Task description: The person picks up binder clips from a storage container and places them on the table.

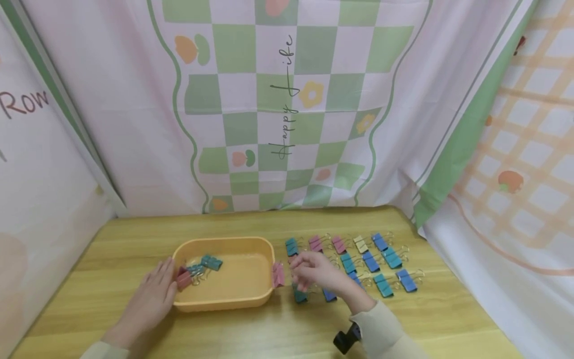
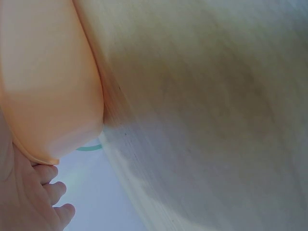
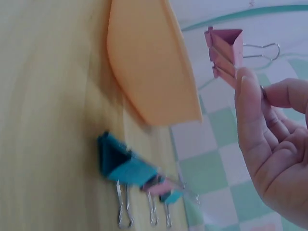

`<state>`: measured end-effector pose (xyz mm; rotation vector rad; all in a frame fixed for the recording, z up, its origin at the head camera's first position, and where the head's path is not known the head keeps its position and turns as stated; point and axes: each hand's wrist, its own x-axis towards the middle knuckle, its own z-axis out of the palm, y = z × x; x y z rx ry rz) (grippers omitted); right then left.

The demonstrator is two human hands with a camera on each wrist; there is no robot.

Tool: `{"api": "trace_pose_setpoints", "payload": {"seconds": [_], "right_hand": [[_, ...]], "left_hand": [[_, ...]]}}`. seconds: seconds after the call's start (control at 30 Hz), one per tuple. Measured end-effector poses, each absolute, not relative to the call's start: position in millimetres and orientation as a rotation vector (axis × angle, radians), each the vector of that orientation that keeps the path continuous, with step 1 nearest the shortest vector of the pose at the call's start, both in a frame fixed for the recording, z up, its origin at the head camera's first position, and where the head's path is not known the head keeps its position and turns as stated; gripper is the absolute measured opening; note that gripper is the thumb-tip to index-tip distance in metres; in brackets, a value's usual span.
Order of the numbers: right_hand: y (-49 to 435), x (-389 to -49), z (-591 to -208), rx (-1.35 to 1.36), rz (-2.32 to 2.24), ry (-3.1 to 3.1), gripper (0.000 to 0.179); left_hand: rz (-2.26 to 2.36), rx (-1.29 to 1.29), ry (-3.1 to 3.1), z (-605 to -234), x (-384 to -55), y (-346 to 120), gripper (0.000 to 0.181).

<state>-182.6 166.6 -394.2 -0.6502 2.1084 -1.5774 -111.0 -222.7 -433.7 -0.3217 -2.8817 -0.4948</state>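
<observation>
My right hand (image 1: 318, 274) pinches a pink binder clip (image 3: 226, 55) by a wire handle between thumb and finger. In the head view the pink clip overlaps the right rim of the yellow-orange plastic basket (image 1: 228, 302). My left hand (image 1: 150, 299) rests against the basket's left end, fingers extended along the rim; the left wrist view shows its fingertips (image 2: 57, 192) past the rim. Inside the basket, towards its left side, lie a red clip (image 1: 183, 279) and teal clips (image 1: 212, 262).
Right of the basket, rows of binder clips lie on the wooden table (image 1: 251, 334), among them a yellow clip (image 1: 360, 244), a blue clip (image 1: 406, 280) and a teal clip (image 3: 127, 163). My right hand covers some. Printed curtains (image 1: 314, 124) hang behind the table.
</observation>
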Motion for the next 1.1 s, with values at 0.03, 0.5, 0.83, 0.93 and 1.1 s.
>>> {"api": "trace_pose_setpoints", "payload": {"seconds": [0.03,0.5,0.83,0.93,1.1], "right_hand": [[171,-182,-395,-0.652,-1.574,2.099,0.021],[211,-167,-418,-0.616,-1.518,1.993,0.026],[220,-156,-432,-0.563,-1.437,2.015,0.018],[221,-154,-434,-0.556,-1.417,2.026,0.016],[223,-154,-437,-0.553,-1.405,2.019,0.015]], "left_hand": [[-0.497,-0.321,-2.881,-433,-111,-223,0.052],[-0.502,-0.331,-2.854,-435,-111,-223,0.052],[-0.48,-0.324,-2.873,-434,-112,-223,0.052],[-0.485,-0.324,-2.876,-434,-112,-223,0.052],[-0.491,-0.323,-2.875,-434,-111,-223,0.052]]}}
